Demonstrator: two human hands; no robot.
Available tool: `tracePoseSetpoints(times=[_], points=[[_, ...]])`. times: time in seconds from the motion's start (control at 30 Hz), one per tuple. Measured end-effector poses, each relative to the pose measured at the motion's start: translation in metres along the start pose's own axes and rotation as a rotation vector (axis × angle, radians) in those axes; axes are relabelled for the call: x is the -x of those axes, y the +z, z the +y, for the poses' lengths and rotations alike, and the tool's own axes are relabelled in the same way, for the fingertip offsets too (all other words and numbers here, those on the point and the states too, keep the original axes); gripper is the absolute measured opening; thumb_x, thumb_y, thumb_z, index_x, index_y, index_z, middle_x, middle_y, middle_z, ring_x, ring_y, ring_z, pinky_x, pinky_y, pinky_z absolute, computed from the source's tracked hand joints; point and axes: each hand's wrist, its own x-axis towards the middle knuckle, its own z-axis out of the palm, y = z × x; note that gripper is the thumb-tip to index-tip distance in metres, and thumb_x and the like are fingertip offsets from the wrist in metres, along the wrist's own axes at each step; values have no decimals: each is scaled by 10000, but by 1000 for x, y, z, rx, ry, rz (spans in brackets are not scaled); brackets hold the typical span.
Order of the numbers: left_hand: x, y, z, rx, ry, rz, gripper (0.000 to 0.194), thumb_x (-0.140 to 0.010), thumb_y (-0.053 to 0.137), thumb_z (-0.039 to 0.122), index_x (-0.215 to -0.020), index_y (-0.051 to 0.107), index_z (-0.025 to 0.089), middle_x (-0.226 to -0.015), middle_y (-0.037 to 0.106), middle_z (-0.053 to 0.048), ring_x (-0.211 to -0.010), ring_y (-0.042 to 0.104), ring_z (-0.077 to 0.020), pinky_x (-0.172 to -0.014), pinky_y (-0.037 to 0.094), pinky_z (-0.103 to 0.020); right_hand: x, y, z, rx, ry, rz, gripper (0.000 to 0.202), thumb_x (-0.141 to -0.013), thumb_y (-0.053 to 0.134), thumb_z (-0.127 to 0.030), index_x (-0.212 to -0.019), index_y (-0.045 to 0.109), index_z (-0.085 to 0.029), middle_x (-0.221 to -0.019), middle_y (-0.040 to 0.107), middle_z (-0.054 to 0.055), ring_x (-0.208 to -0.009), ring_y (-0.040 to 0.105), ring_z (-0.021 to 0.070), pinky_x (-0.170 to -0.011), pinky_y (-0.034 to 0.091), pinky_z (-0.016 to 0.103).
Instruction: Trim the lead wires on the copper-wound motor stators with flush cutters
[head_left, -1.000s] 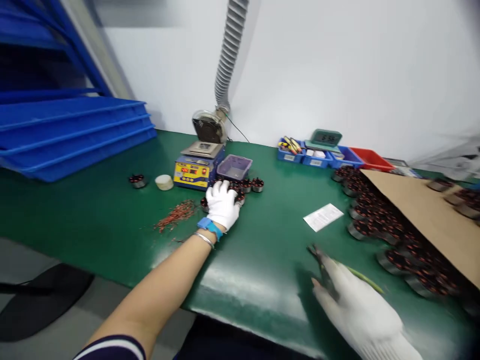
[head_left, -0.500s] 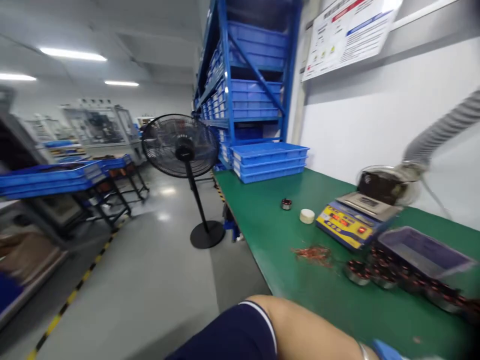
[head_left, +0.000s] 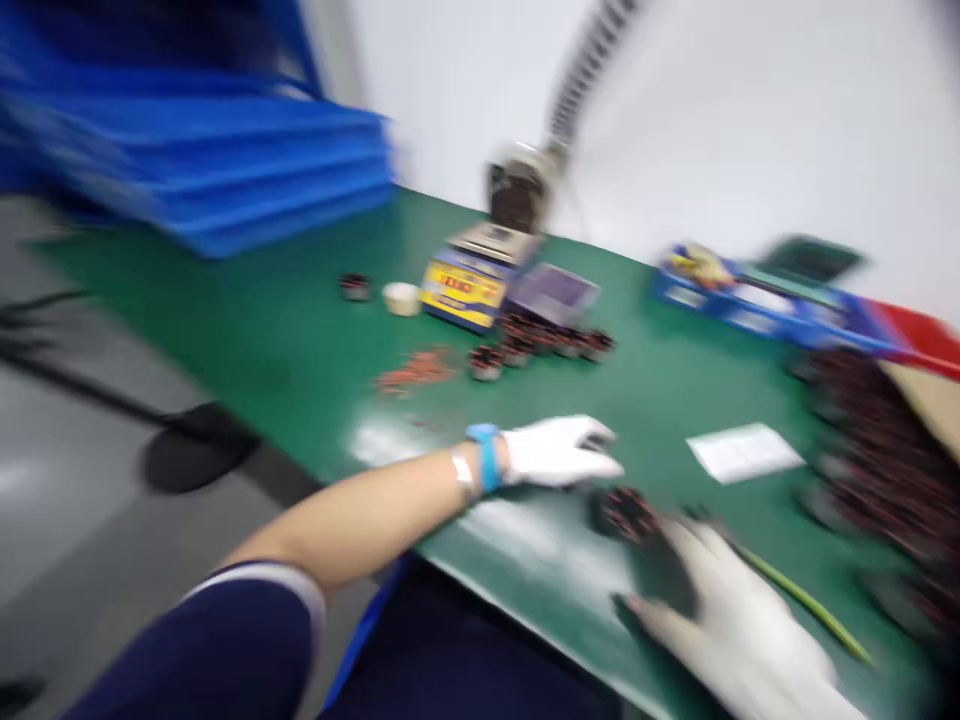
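My left hand (head_left: pixel 559 452), in a white glove with a blue wrist strap, hovers over the bench with thumb and fingers apart and nothing between them. Just beyond its fingertips is a copper-wound motor stator (head_left: pixel 628 514), blurred by motion. My right hand (head_left: pixel 731 610), also gloved, is on the stator's near right side, its thumb and fingers spread apart. Whether its fingertips touch the stator is unclear. A slim green-handled tool (head_left: pixel 810 603) lies along the right hand's far side, its dark end partly hidden by the fingers.
Several stators (head_left: pixel 517 345) stand by a yellow-blue scale (head_left: pixel 465 285) and a clear tray (head_left: pixel 555 292). Copper wire scraps (head_left: pixel 416 368), a tape roll (head_left: pixel 403 298) and a white paper (head_left: pixel 744 453) lie on the green bench. Many stators (head_left: pixel 885 470) crowd the right; blue trays (head_left: pixel 262 160) stack left.
My view has swung right and down from the aisle to the bench. Both gloved hands are now in view, along with the stator between them and the green-handled tool.
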Motion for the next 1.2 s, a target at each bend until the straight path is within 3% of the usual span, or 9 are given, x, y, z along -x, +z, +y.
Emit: tracePoseSetpoints(times=[0.13, 0.2, 0.33, 0.5, 0.63, 0.73, 0.87, 1.0, 1.2], points=[[-25, 13, -8, -12, 13, -280, 699, -833, 534, 235, -1476, 268, 174, -1257, 613, -148, -751, 641, -150, -691, 528, -304, 13, -10, -2, 11, 32, -45, 784, -708, 677, -570, -1334, 529, -122, -1362, 510, 178, -1238, 490, 346, -1032, 430, 469], [-24, 11, -10, -174, 50, -328, 804, -796, 564, 235, -1507, 190, 203, -977, 706, -49, -700, 628, -142, -696, 510, -278, 5, -8, 1, -31, 16, -30, 814, -688, 692, -590, -1333, 528, -122, -1352, 511, 168, -1211, 495, 336, -1030, 424, 462], [-13, 19, -3, -380, 96, -284, 916, -746, 617, 275, -1520, 128, 289, -806, 675, 47, -692, 641, -147, -679, 509, -257, 3, -7, 2, -86, 1, -17, 839, -658, 717, -608, -1317, 544, -117, -1339, 514, 164, -1191, 493, 332, -1028, 413, 467], [-18, 47, -2, -505, 213, -120, 730, -734, 611, 339, -1424, 390, 247, -1216, 628, -45, -1016, 648, -231, -894, 513, -338, 5, -12, 6, -149, -27, -13, 873, -630, 742, -611, -1315, 540, -111, -1331, 518, 175, -1198, 495, 337, -1022, 415, 462], [-17, 51, 5, -572, 162, -67, 694, -644, 692, 493, -1260, 534, 214, -1189, 617, -68, -1010, 642, -287, -873, 522, -394, 5, -24, 18, -430, -59, -42, 492, -888, 520, -472, -1232, 577, -125, -1241, 586, 143, -1121, 555, 259, -972, 442, 403], [-12, 43, 12, -489, 87, -119, 1008, -559, 748, 579, -1411, 370, 195, -1046, 652, -67, -890, 662, -263, -769, 538, -358, 5, -29, 20, -668, 14, -25, 423, -995, 275, -366, -1033, 631, -142, -1005, 658, 98, -908, 606, 188, -833, 469, 343], [-10, 45, 12, -331, 20, -197, 982, -715, 637, 599, -1504, 182, 231, -920, 687, -27, -750, 665, -216, -657, 528, -324, 2, -27, 4, -573, 197, -160, 215, -899, 518, -364, -841, 627, -188, -802, 629, 15, -726, 562, 149, -647, 406, 278], [-10, 60, 6, -409, 119, -124, 743, -791, 577, 432, -1466, 310, 274, -1275, 616, -48, -1071, 633, -273, -890, 505, -379, -1, -22, -8, -516, 123, -149, 151, -847, 527, -212, -700, 536, -177, -740, 563, -6, -687, 502, 117, -642, 358, 257], [-5, 46, 6, -444, 111, -249, 827, -774, 535, 229, -1517, 179, 297, -1212, 651, -37, -1028, 657, -253, -874, 516, -366, 0, -19, -3, -514, 78, -111, 127, -839, 524, -203, -714, 519, -183, -768, 546, 1, -719, 492, 129, -671, 368, 264]])
